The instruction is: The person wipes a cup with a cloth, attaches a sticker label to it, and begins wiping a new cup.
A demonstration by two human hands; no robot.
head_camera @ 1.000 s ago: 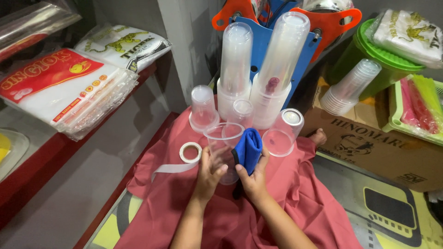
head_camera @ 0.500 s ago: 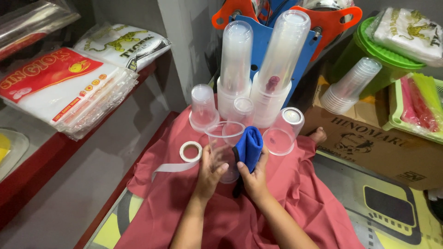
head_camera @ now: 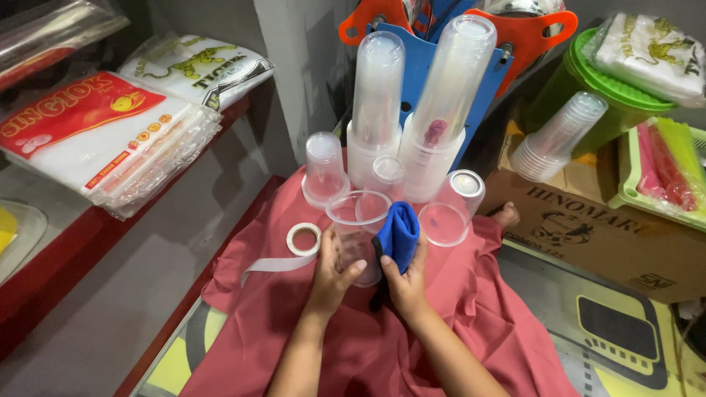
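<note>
Hands: left hand (head_camera: 332, 273) gripping clear cup (head_camera: 359, 229), right hand (head_camera: 401, 283) clutching blue cloth (head_camera: 398, 235), tape roll (head_camera: 304, 239) beside.

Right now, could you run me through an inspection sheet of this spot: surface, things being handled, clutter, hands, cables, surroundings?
Surface: red cloth spread over the lap, patterned mat beneath.
Job's things: clear plastic cup, upright and open at the top; blue cloth pressed against its side.
Clutter: roll of white tape with a loose tail, single clear cups on the cloth, two tall sleeves of stacked cups.
Hands: left hand steadies the cup; right hand grips the blue cloth.
Cables: nothing seen.
Surroundings: packs of plastic bags on a red shelf, cardboard box, green bucket.
</note>
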